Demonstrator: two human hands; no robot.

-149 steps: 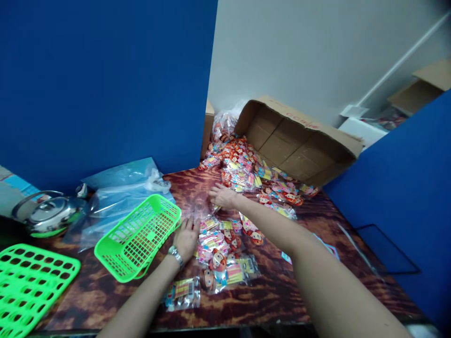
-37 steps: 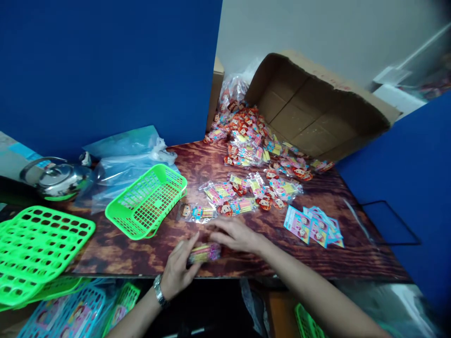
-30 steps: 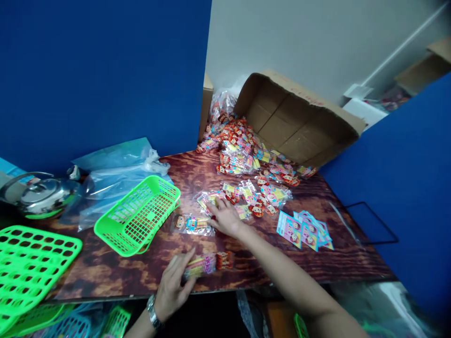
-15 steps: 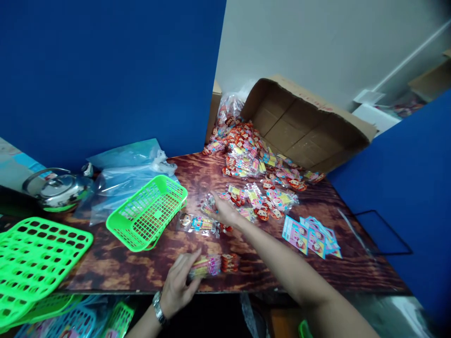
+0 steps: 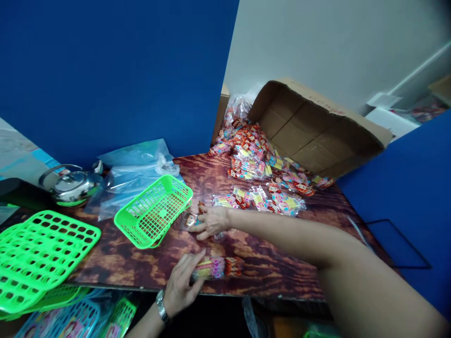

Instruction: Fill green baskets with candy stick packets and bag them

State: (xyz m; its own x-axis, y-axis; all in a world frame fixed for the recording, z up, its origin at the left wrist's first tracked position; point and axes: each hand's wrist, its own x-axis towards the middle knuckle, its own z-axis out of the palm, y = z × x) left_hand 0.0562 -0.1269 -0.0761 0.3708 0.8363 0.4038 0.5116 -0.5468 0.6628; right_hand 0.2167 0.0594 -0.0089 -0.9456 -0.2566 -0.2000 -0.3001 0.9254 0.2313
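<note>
My left hand, with a watch on the wrist, is at the table's near edge, fingers closed on a small stack of cartoon-face toy packets. My right hand reaches across and lies on a single packet beside the green basket, fingers curled down over it. More loose packets are spread just beyond that hand. A big heap of packets spills from an open cardboard box at the back.
Green plastic grid trays lie at the left edge, with a steel kettle and clear plastic bags behind. Blue partitions wall the left and right. Blue and green baskets sit below the wooden table.
My right hand has moved left and nearer, from the loose packets to the single packet by the green basket. My left hand keeps its stack at the near edge.
</note>
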